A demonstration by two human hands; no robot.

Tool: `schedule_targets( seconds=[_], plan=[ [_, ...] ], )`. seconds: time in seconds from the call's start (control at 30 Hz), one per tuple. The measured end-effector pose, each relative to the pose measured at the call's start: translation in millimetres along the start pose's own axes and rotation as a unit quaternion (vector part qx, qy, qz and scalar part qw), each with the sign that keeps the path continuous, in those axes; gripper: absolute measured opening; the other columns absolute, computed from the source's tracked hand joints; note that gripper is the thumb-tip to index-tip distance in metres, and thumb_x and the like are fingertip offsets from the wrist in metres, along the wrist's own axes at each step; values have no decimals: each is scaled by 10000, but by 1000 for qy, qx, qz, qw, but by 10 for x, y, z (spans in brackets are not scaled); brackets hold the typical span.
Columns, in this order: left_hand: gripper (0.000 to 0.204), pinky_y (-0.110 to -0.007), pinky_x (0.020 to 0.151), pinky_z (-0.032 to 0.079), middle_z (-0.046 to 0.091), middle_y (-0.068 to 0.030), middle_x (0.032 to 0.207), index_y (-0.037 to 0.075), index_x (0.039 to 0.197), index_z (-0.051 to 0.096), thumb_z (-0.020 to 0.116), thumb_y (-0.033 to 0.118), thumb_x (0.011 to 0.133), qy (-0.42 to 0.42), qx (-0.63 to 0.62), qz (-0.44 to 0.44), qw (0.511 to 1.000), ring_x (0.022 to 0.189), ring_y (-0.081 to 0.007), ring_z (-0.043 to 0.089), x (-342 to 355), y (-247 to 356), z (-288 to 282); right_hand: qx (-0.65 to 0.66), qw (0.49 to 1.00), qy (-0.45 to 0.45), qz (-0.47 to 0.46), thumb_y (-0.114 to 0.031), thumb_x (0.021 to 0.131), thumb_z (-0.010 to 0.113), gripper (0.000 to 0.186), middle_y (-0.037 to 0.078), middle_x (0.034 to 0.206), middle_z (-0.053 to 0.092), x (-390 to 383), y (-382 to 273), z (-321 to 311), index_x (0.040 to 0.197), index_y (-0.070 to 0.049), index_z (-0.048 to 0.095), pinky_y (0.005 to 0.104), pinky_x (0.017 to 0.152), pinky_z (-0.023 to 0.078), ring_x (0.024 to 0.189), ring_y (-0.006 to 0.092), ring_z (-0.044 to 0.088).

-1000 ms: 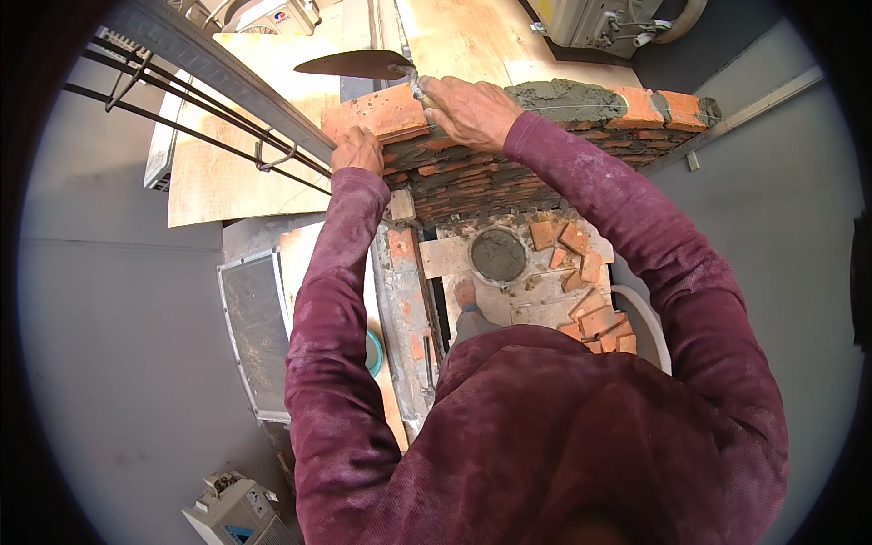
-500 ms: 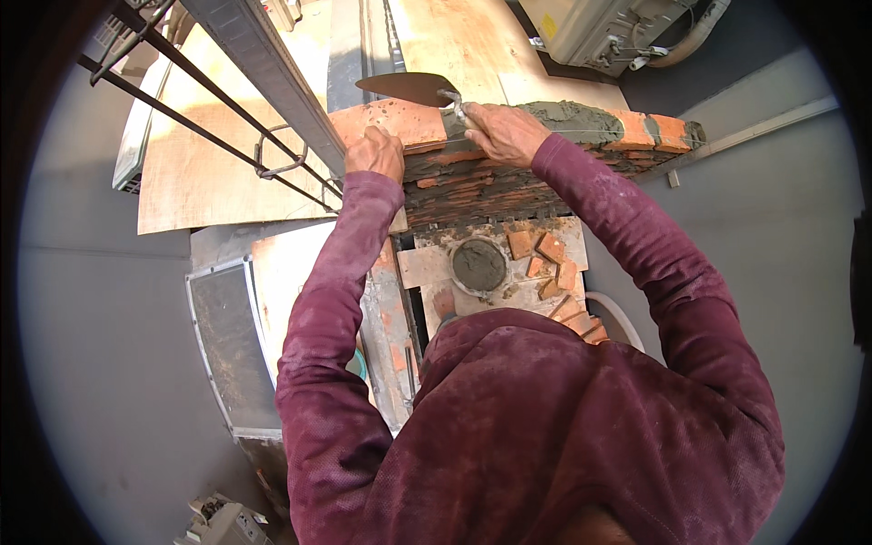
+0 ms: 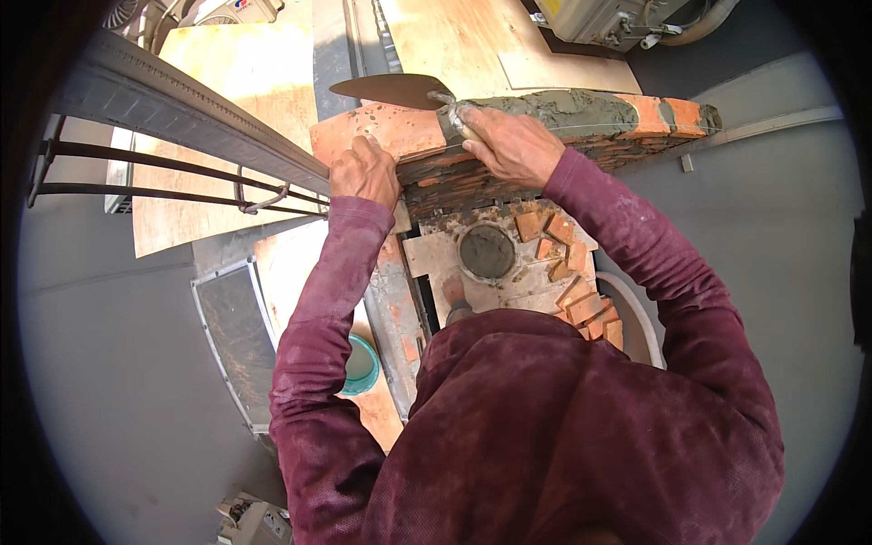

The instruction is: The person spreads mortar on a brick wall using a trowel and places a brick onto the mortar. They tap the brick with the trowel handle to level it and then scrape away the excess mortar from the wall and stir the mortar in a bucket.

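Observation:
My right hand [image 3: 516, 145] is wrapped round the handle of a pointing trowel [image 3: 400, 89]. Its blade extends left above the far edge of a brick wall [image 3: 472, 173]. A flat orange brick [image 3: 386, 130] lies on the wall's left end. My left hand [image 3: 365, 171] is closed, with curled fingers against the brick's near edge; whatever is between them is hidden. Grey mortar [image 3: 563, 111] covers the wall top to the right of my right hand. A thin string [image 3: 590, 126] runs along the wall's near top edge.
A metal post [image 3: 209, 109] and steel rods [image 3: 163, 162] slant in from the left. Below the wall are a bucket of mortar [image 3: 487, 251], broken bricks [image 3: 581, 300] and a teal bucket [image 3: 361, 365]. Plywood sheets [image 3: 218, 136] lie beyond, near an outdoor unit [image 3: 609, 20].
The view has shifted, bringing the teal bucket and more bricks into sight. The trowel remains in my right hand, and my left hand stays at the brick's near edge.

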State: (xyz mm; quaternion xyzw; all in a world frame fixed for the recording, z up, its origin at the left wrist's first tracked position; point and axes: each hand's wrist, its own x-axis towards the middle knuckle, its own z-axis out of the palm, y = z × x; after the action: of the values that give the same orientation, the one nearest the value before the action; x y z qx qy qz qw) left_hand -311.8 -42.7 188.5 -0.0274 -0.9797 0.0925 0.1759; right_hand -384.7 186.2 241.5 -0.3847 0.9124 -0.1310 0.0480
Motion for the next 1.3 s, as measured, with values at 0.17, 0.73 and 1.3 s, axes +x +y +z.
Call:
schedule_targets(
  seconds=[0.17,0.73,1.3],
  plan=[
    [291,-335,561,527,571,-97,772,-25,866,649,669,265,868,-7,17,7,1000,643,-232,641,14,1,-39,1,999,32,-38,-227,957,565,328,208,951,607,-39,44,24,1212,-50,460,494,634,533,761,414,646],
    [397,-329,547,508,528,-70,820,2,1107,643,666,325,877,-104,22,-2,994,650,-204,596,58,-27,-150,70,996,14,-45,-235,934,593,437,165,927,553,-33,-34,-198,1296,-30,460,463,621,522,735,367,629],
    [421,-286,567,462,485,-66,817,-57,1198,637,598,269,934,-126,-9,29,992,653,-176,508,151,-75,-199,35,995,-88,-31,-189,896,654,555,118,913,536,192,97,-213,1385,-31,444,405,582,500,701,301,595]
  ],
)
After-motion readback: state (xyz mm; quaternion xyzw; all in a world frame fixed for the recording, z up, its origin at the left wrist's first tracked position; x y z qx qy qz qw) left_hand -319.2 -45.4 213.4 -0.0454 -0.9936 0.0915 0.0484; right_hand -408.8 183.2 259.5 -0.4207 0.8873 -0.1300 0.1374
